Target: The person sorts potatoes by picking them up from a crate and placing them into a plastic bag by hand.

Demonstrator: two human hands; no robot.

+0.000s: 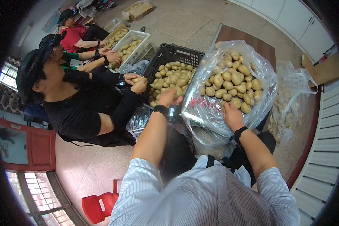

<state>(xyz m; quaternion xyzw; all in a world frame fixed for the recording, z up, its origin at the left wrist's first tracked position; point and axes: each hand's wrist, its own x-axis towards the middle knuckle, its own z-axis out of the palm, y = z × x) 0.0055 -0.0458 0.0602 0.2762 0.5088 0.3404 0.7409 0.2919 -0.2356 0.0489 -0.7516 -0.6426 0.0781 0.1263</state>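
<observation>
My left hand (169,98) is over the near side of a black plastic crate (158,62) full of potatoes (173,79). Its fingers are stretched out, and nothing shows in them. On the right, my right hand (232,116) is at the near edge of a potato heap (233,79) in a large clear plastic bag (211,116). Its fingers are curled round a potato at the edge of the heap, partly hidden by the hand. The bag lies spread open on a brown table (265,51).
A co-worker in black (83,101) sits close on my left, hands at the crate's left rim. Two more people sit beyond, by a white crate (145,47) of potatoes. A filled plastic bag (290,101) stands right; a red stool (98,205) is behind left.
</observation>
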